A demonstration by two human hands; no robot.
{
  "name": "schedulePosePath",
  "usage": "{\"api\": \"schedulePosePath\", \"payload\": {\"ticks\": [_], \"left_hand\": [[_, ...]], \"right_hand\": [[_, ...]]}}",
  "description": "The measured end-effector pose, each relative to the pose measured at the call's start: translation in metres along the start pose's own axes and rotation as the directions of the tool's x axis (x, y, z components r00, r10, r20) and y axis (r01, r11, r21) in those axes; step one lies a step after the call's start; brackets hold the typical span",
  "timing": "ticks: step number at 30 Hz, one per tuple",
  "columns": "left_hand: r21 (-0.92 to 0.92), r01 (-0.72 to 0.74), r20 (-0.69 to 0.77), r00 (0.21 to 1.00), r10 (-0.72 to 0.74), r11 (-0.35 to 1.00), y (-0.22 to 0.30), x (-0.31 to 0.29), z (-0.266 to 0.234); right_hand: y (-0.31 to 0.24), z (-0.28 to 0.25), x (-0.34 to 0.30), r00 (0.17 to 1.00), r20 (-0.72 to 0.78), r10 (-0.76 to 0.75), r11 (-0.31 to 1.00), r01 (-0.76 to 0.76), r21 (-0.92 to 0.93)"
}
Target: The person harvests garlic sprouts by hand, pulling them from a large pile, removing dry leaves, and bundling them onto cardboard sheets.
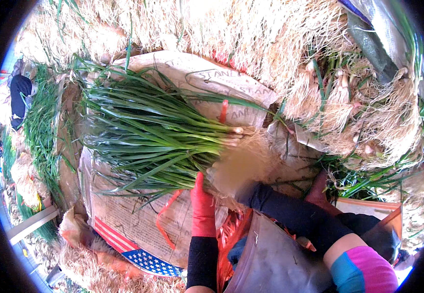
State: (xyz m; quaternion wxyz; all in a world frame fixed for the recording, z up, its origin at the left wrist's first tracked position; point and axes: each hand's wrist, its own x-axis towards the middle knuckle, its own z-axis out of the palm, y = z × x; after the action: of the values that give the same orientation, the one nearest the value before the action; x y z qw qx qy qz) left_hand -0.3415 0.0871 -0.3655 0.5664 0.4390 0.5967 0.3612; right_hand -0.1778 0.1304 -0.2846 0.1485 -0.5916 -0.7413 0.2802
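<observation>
A large bunch of spring onions [158, 129] lies across a printed sack, green leaves to the left and pale bulbs and roots to the right. At its near edge, by the stems' root end, my red-gloved left hand [203, 200] holds the bunch. The thumb points up along the stems, and the fingers are hidden beneath. My right hand [241, 168] is over the roots, smeared so that its fingers cannot be made out. A red plastic strip [168, 217] runs under the bunch, its far end [223, 111] showing beyond the stems.
Rooted spring onions [212, 29] are heaped along the far side and at right [339, 102]. More greens [43, 127] lie at left. The sack [129, 210] bears a flag print. Loose red strips [230, 244] and a grey apron-like sheet [280, 254] are close to me.
</observation>
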Motion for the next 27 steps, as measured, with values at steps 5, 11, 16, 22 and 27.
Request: {"api": "schedulePosePath", "payload": {"ticks": [5, 11, 16, 22, 27], "left_hand": [[-0.703, 0.309, 0.009, 0.904, -0.427, 0.64, 0.027, -0.003, 0.002], [-0.733, 0.281, -0.01, 0.906, -0.423, 0.619, 0.058, -0.029, -0.017], [-0.732, 0.288, -0.019, 0.897, -0.441, 0.618, 0.028, -0.056, -0.056], [-0.712, 0.019, -0.177, 0.963, -0.205, 0.702, 0.069, -0.087, -0.08], [-0.611, -0.132, -0.326, 0.94, -0.097, 0.781, 0.122, -0.102, -0.112]], "right_hand": [[0.005, -0.046, 0.031, 0.994, -0.032, -0.107, 0.972, 0.097, -0.213], [0.056, -0.009, 0.067, 0.981, 0.135, 0.141, 0.937, -0.089, -0.337], [0.046, -0.007, 0.062, 0.973, 0.158, 0.167, 0.956, -0.12, -0.269], [0.042, -0.021, 0.057, 0.927, 0.266, 0.264, 0.961, -0.231, -0.151], [0.071, -0.014, 0.051, 0.975, -0.105, 0.194, 0.971, -0.207, -0.123]]}}
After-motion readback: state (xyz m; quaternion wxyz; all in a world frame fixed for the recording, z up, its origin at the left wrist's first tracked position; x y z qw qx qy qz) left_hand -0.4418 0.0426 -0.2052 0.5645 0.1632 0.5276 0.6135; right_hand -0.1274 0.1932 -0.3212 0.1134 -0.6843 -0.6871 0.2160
